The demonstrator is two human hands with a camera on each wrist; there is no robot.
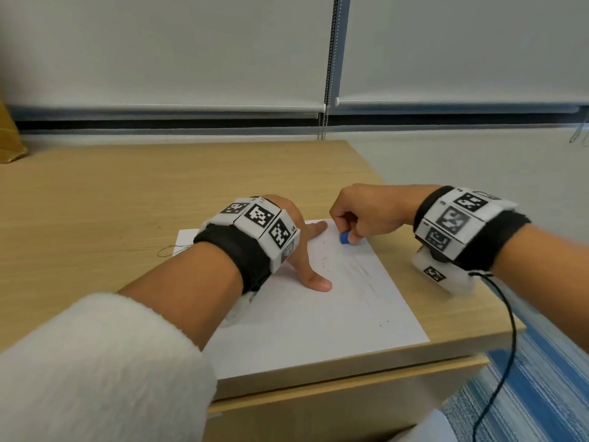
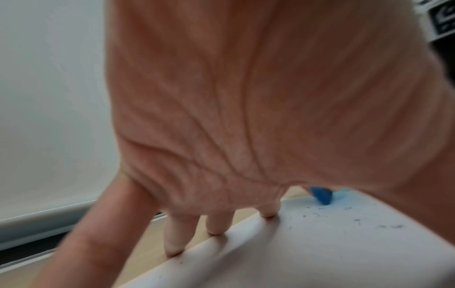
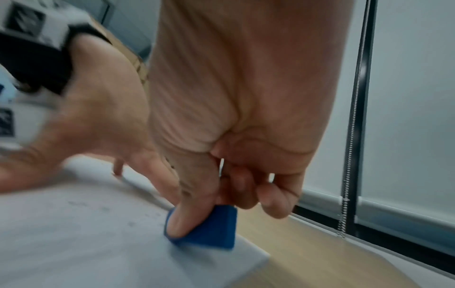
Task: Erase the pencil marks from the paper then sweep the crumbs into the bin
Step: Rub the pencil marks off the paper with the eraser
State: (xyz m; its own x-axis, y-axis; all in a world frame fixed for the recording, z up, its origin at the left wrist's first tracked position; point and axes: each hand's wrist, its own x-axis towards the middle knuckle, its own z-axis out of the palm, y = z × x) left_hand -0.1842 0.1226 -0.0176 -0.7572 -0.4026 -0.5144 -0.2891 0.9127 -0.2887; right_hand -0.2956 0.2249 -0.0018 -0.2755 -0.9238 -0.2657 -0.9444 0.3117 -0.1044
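A white sheet of paper (image 1: 306,314) lies on the wooden desk (image 1: 95,193), with faint pencil strokes (image 1: 360,272) down its right half and dark crumbs (image 2: 357,220) scattered on it. My left hand (image 1: 306,247) lies spread on the paper, its straight fingers (image 2: 216,224) pressing along the far edge. My right hand (image 1: 360,212) pinches a blue eraser (image 1: 344,238) between thumb and fingers. The eraser (image 3: 209,231) touches the paper near its far right corner.
The paper reaches close to the desk's front and right edges (image 1: 446,349). Lowered white blinds (image 1: 191,49) with a bead chain (image 1: 328,74) hang behind the desk. A black cable (image 1: 506,346) hangs from my right wrist over blue carpet (image 1: 548,393). No bin shows.
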